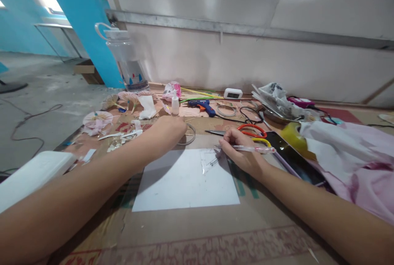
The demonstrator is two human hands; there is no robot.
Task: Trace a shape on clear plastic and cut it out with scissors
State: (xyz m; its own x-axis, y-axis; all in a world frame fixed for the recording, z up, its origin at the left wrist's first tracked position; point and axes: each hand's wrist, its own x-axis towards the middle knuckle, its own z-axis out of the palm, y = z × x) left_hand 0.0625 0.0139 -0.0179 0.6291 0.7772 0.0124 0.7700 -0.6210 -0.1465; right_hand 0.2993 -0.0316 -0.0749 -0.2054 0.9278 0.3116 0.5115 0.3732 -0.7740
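A white paper sheet [184, 187] lies on the cardboard-covered table, with a small clear packet [211, 161] on its upper right part. My left hand [172, 131] is beyond the sheet's back edge, beside a grey ring [191, 135]; its fingers are hidden behind the back of the hand. My right hand [235, 144] is at the sheet's right edge, its fingers closed on a clear pen [254, 149] that lies nearly level. Just behind that hand are scissors [252, 129] with orange and yellow handles.
A blue glue gun [205, 106], a small bottle [175, 104] and a white timer [233, 93] stand along the back. At right are a phone [295, 158] and pink-white cloth [347, 154]. A large water jug [127, 58] and fan-shaped pieces [97, 122] are at left.
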